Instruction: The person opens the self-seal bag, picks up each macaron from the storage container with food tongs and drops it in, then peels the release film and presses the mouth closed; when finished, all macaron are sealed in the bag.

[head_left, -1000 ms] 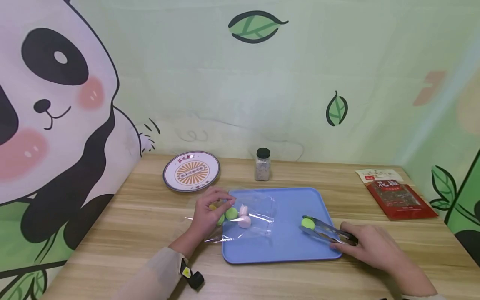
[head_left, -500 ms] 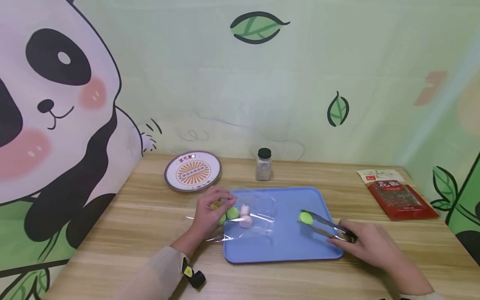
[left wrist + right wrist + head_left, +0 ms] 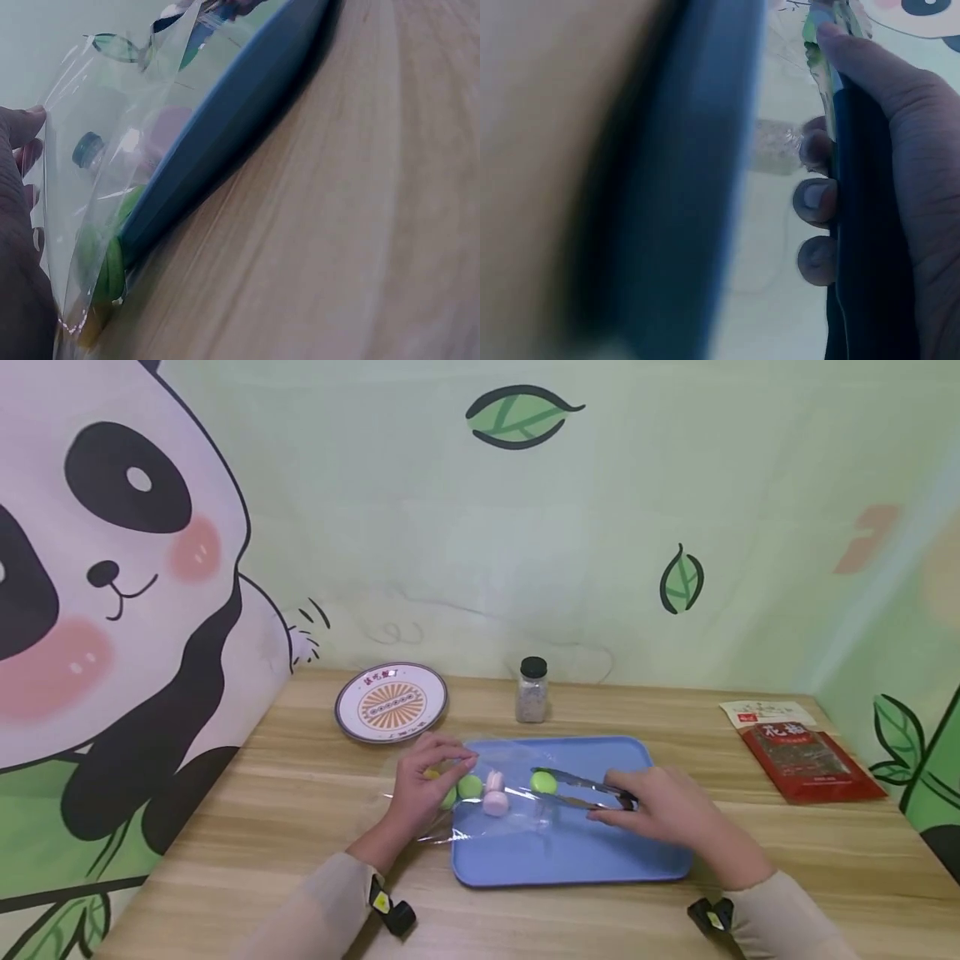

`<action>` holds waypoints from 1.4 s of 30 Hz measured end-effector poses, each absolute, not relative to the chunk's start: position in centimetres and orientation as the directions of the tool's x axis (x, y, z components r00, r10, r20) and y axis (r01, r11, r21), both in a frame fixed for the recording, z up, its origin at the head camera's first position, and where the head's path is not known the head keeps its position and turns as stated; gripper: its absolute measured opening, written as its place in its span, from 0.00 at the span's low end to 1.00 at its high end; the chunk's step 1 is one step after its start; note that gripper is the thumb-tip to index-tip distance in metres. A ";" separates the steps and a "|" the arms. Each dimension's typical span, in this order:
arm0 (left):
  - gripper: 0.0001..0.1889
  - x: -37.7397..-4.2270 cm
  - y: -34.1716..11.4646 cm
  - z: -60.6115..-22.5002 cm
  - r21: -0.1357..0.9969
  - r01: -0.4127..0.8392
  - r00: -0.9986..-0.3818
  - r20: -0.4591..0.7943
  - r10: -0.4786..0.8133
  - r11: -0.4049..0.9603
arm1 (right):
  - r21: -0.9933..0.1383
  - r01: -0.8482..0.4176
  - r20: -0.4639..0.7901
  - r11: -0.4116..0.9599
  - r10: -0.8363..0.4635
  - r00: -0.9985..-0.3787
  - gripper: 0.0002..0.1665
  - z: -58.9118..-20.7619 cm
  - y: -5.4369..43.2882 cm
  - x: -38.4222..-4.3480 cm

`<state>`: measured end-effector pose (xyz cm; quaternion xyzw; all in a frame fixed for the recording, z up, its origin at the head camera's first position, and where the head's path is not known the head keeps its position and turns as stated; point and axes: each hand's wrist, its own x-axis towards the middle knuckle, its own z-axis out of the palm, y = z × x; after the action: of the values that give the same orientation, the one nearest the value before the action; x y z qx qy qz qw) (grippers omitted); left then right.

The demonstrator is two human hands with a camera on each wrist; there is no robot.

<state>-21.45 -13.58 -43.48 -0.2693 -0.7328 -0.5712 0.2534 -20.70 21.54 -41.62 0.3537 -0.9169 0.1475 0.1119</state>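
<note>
My right hand [image 3: 660, 806] grips black-handled metal tongs [image 3: 588, 787], whose tips pinch a bright green macaron [image 3: 544, 783] at the mouth of a clear plastic bag [image 3: 517, 822]. With thumb and fingers, my left hand [image 3: 426, 781] holds the upper edge of that bag. Inside the bag lie two pink macarons [image 3: 495, 802], green macarons [image 3: 470, 787] and a yellow one [image 3: 431, 774] partly hidden by the hand. The bag's open end lies over the left part of a blue tray [image 3: 600, 856]. In the right wrist view, fingers wrap the dark tongs handle [image 3: 870, 225].
A patterned plate [image 3: 392, 703] leans at the back left. Behind the tray stands a glass jar [image 3: 532, 692] with a black lid. At the right lie a red spice packet [image 3: 813, 764] and a pale packet [image 3: 767, 713]. A printed cloth backs the wooden table.
My right hand has carried the tongs and the green macaron leftward, from the tray's right side to the bag's mouth. The left hand stays on the bag.
</note>
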 end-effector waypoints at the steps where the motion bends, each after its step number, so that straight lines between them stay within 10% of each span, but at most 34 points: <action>1: 0.05 -21.5 -13.5 -43.4 0.697 0.689 -0.722 0.683 0.106 0.199 | -0.184 -0.689 0.299 0.701 -0.628 -0.719 0.24 -41.5 21.0 -21.2; 17: 0.06 -21.5 -13.6 -43.5 0.689 0.701 -0.712 0.692 0.120 0.186 | -0.155 -0.830 0.272 0.535 -0.785 -0.557 0.25 -40.1 14.0 -23.0; 42: 0.07 -23.9 -14.3 -46.5 0.668 0.721 -0.691 0.712 0.122 0.181 | -0.167 -0.820 0.216 0.548 -0.791 -0.573 0.24 -40.5 12.9 -22.5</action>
<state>-23.85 -14.25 -46.50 -0.2920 -0.7221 -0.5693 0.2631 -22.45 12.91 -40.46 0.4585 -0.8779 0.1252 0.0579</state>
